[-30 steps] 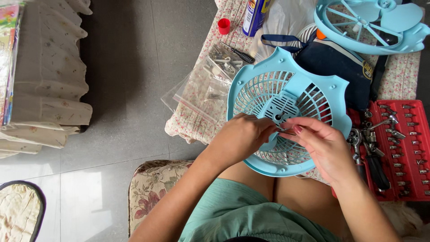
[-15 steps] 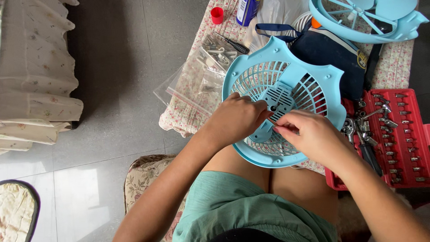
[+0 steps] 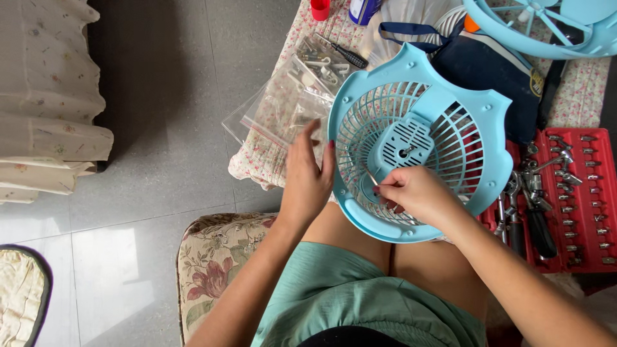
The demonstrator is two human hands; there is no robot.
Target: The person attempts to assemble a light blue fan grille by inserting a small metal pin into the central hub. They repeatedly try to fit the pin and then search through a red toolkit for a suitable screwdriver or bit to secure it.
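Light-blue fan grille (image 3: 418, 138) rests tilted on the person's lap and the edge of the cloth-covered table (image 3: 270, 164). Left hand (image 3: 307, 177) lies open-palmed, fingers extended, against the grille's left rim. Right hand (image 3: 414, 193) is closed in a pinch on a thin metal pin (image 3: 371, 178) just below the central hub plate (image 3: 402, 146). Clear zip bags (image 3: 283, 109) lie left of the grille; a red socket set tray (image 3: 575, 193) lies to its right.

Bright soft daylight, sharp focus, floor glare
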